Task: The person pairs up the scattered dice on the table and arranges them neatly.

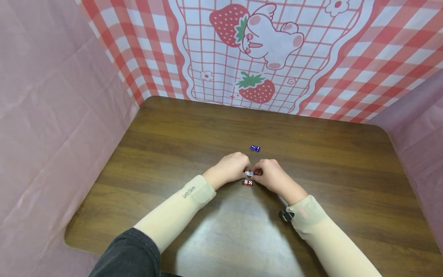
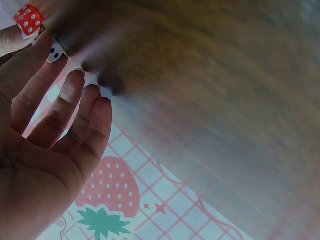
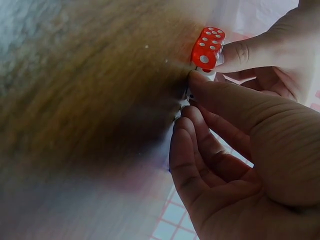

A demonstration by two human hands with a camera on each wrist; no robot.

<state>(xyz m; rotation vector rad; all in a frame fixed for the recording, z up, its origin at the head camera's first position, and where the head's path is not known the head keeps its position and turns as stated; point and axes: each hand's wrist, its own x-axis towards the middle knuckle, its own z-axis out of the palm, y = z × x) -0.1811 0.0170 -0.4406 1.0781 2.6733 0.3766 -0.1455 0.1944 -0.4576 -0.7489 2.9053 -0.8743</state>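
Two small white dice (image 1: 249, 173) sit side by side between my hands at the middle of the table. My left hand (image 1: 233, 167) pinches them from the left with thumb and fingertips. From the right, my right hand (image 1: 273, 176) pinches at the other end. A spotted white die (image 2: 55, 52) shows by the left fingertips in the left wrist view; fingers mostly cover it in the right wrist view. Just nearer to me lies a pair of red dice (image 1: 247, 182), their sides touching or nearly so. Farther away are two blue dice (image 1: 255, 148).
The brown wooden table (image 1: 166, 154) has rounded corners. A red-and-white checked cloth (image 1: 155, 46) with strawberries hangs behind it, and pink cloth (image 1: 52, 115) covers the sides. A dark strap piece (image 1: 286, 216) sits at the right wrist.
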